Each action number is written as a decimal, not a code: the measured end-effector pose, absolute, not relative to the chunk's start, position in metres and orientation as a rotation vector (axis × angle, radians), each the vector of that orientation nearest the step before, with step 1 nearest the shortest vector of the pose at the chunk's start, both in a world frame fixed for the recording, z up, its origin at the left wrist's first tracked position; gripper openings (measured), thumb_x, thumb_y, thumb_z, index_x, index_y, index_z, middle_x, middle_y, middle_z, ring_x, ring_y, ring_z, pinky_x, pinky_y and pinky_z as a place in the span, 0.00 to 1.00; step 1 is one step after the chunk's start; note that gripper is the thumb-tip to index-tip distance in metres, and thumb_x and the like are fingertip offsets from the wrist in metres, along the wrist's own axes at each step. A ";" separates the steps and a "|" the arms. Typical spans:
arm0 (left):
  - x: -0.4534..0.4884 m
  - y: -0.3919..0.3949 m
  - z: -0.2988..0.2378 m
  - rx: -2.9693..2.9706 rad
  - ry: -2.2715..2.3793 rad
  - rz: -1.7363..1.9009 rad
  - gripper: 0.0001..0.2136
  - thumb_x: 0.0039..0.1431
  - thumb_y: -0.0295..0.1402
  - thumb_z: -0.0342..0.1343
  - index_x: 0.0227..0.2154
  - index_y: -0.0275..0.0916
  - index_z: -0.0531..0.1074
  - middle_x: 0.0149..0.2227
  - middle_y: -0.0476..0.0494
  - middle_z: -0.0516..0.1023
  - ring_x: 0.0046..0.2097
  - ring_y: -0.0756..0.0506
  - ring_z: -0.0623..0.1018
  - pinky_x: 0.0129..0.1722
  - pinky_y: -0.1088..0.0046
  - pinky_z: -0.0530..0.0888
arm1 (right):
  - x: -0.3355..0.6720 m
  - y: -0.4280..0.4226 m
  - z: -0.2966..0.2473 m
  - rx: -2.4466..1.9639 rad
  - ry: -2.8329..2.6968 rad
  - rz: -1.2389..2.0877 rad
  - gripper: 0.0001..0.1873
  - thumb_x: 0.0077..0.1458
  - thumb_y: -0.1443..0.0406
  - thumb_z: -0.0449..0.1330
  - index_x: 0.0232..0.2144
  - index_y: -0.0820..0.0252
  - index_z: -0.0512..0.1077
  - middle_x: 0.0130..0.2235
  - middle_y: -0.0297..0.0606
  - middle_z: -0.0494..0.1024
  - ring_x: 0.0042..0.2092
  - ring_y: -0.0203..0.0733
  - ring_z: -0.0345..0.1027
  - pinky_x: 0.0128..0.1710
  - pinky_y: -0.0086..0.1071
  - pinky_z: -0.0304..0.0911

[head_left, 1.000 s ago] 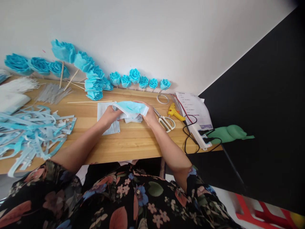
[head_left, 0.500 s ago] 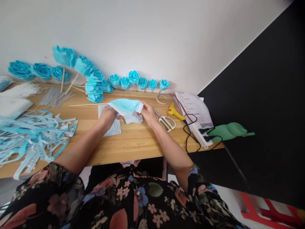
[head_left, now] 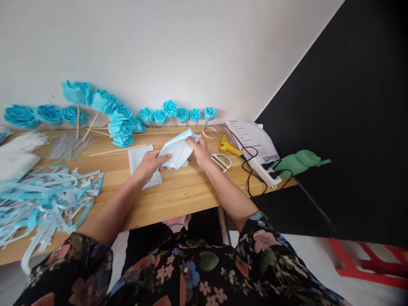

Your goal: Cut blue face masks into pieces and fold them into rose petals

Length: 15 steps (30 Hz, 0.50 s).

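Observation:
Between my hands a pale blue and white sheet, which looks like face mask fabric, is held above the table. My left hand pinches its lower left part with the thumb on top. At the upper right edge, my right hand grips the same sheet, fingers bent round it. Another flat face mask lies on the wood partly under my left hand. White-handled scissors rest just right of my right hand, their blades hidden behind it.
Blue fabric flowers on sticks line the wall. Cut strips pile up at left, near grey thin wires. At right lie a yellow glue gun, a tape ring, papers and a power strip with black cables.
The sheet has turned from spread and sagging, blue side up, to tilted with its whiter side showing. My left thumb now lies over it. The camera view has shifted slightly.

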<state>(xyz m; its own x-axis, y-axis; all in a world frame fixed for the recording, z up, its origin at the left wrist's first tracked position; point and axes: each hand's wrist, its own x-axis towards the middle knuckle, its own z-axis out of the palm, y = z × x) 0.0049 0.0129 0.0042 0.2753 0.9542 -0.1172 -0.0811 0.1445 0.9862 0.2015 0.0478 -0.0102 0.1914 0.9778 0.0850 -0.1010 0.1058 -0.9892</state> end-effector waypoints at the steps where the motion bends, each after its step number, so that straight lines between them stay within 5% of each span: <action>1: 0.004 0.015 0.002 1.148 0.979 1.008 0.19 0.40 0.45 0.72 0.21 0.35 0.73 0.17 0.50 0.69 0.17 0.54 0.64 0.18 0.77 0.59 | 0.202 0.049 -0.011 -1.133 -1.015 1.075 0.18 0.44 0.52 0.67 0.23 0.61 0.71 0.24 0.31 0.71 0.30 0.35 0.63 0.31 0.29 0.58; 7: -0.005 0.033 -0.010 0.943 1.019 1.293 0.22 0.37 0.49 0.73 0.27 0.36 0.75 0.21 0.51 0.71 0.21 0.53 0.66 0.19 0.77 0.62 | 0.203 0.052 -0.016 -1.024 -1.080 1.278 0.19 0.44 0.52 0.69 0.32 0.61 0.77 0.31 0.34 0.79 0.34 0.39 0.71 0.36 0.30 0.64; 12: -0.012 0.036 -0.011 0.982 1.092 1.394 0.19 0.43 0.48 0.70 0.22 0.38 0.70 0.18 0.54 0.65 0.20 0.54 0.62 0.18 0.77 0.57 | 0.204 0.051 -0.011 -0.960 -1.292 1.123 0.33 0.44 0.54 0.72 0.53 0.53 0.75 0.54 0.39 0.79 0.57 0.47 0.71 0.53 0.35 0.67; 15: -0.012 0.035 -0.010 1.024 1.126 1.418 0.18 0.45 0.46 0.68 0.21 0.39 0.68 0.17 0.55 0.64 0.20 0.53 0.62 0.19 0.77 0.57 | 0.206 0.048 -0.005 -0.936 -1.372 1.078 0.38 0.47 0.52 0.71 0.59 0.52 0.71 0.57 0.41 0.77 0.60 0.47 0.69 0.55 0.36 0.66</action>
<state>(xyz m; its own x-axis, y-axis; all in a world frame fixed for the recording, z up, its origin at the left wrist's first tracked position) -0.0121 0.0346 -0.0102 -0.1274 0.9915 0.0263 -0.1986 -0.0515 0.9787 0.2056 0.0482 -0.0054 -0.0855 0.9575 0.2756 -0.0413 0.2730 -0.9611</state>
